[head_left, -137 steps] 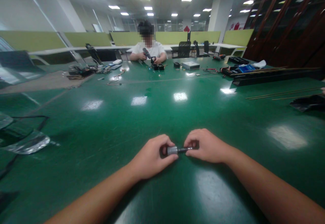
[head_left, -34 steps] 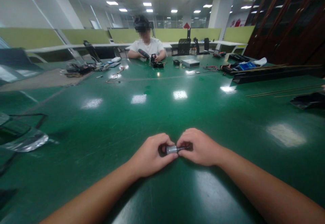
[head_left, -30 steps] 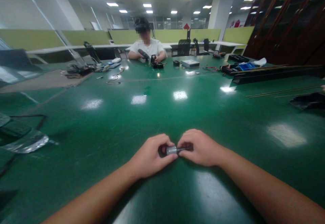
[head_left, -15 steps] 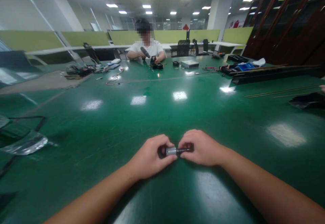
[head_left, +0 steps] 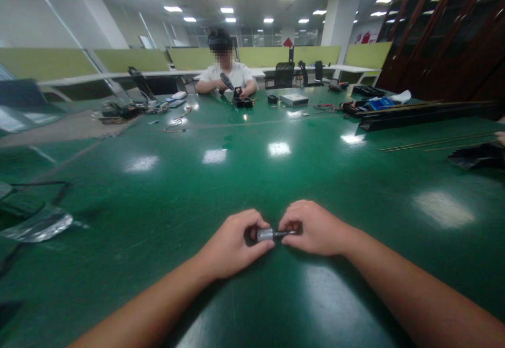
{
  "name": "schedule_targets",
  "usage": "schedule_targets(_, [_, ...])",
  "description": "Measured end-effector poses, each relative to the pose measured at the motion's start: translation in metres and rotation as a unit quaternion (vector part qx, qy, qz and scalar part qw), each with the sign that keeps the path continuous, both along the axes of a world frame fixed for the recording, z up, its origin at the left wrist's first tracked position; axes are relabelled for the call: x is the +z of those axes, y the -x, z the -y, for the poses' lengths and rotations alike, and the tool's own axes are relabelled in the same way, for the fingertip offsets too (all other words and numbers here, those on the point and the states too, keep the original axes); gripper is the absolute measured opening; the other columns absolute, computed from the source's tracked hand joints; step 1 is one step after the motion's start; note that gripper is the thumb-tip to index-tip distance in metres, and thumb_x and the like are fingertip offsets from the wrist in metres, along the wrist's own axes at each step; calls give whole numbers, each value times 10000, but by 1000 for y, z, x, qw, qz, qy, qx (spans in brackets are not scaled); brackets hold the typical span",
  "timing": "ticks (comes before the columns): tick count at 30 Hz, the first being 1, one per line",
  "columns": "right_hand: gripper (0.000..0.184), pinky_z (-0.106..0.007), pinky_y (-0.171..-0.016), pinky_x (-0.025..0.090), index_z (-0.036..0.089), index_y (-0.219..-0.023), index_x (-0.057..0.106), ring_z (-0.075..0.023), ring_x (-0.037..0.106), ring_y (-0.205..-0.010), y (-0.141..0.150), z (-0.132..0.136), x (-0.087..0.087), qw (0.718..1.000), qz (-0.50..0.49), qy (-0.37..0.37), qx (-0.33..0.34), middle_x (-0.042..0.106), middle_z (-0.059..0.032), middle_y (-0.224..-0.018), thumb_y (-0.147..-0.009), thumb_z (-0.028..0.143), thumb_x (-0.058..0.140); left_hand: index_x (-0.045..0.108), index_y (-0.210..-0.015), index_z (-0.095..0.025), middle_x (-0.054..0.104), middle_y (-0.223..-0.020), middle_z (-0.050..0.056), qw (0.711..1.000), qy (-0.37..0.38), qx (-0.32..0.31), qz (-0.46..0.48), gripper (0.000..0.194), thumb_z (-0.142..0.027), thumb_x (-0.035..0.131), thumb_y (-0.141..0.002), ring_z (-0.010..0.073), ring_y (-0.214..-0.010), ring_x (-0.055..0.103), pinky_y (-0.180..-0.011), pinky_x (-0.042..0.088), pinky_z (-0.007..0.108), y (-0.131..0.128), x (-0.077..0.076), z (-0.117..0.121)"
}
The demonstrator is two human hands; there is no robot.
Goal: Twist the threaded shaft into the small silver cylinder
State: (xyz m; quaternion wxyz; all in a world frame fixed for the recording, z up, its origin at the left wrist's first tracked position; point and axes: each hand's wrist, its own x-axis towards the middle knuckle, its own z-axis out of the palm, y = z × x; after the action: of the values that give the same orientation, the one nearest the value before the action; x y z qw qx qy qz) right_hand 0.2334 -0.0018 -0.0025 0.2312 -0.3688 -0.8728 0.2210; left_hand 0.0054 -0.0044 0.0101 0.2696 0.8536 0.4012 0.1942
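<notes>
Low over the green table, a slim silver-and-black cylinder lies crosswise between my two hands. Its silver section is pinched between the thumb and fingers of my left hand, and the dark left end is partly hidden in that palm. My right hand has its fingers and thumb closed round the thinner, dark right end. A narrow gap separates the fingertips of the two hands. Exactly what kind of part the cylinder is cannot be made out.
Across the table a person holds a dark tool over a black part. A grey box stands nearby. Long black channels and thin rods lie right. Clear plastic is at left, electronics beyond.
My right fingers have shifted very slightly to the right along the dark end. My left hand keeps its hold on the silver section, nearly still.
</notes>
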Motion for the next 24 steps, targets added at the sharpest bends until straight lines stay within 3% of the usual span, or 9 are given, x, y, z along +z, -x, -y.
schedule_targets(24, [92, -257, -704, 403, 190, -799, 713, -133, 583, -705, -8, -2, 4, 1000, 3, 4, -12, 665, 10, -743, -721, 200, 760, 616, -874, -174, 617, -791, 7, 1000, 3, -4, 4, 131, -273, 680, -816, 151, -710, 576, -647, 423, 241, 1, -1, -1])
